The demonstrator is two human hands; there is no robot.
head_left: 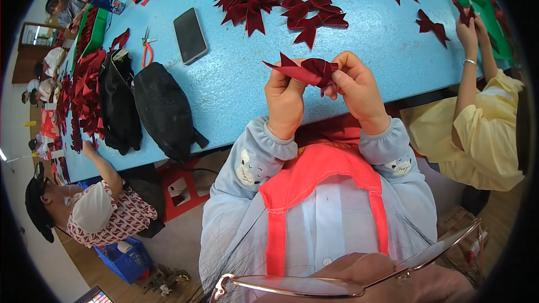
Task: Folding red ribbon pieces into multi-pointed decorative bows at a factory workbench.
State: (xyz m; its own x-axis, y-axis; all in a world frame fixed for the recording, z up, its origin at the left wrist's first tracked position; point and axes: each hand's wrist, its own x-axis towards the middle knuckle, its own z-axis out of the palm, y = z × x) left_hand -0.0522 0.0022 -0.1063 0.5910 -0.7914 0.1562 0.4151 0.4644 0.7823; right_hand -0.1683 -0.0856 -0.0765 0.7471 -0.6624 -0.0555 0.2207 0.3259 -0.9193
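Between my two hands, just over the table's near edge, is a dark red velvet bow (pixel 315 73) with a pointed tail sticking out to the left. My left hand (pixel 284 104) pinches the bow's left side, thumb against the ribbon. The fingers of my right hand (pixel 359 88) are closed on its right end, by the knot. Beyond my hands lie a pile of dark red bows (pixel 247 0) and a few looser bows (pixel 314 17) beside it.
On the blue table (pixel 236 78) are a phone (pixel 191 35), orange-handled pliers (pixel 147 50) and black bags (pixel 164 109). A co-worker in yellow (pixel 477 129) handles red ribbon at right, near a green tray (pixel 477 5). Another person (pixel 101 207) sits at left beside heaped red bows (pixel 87 90).
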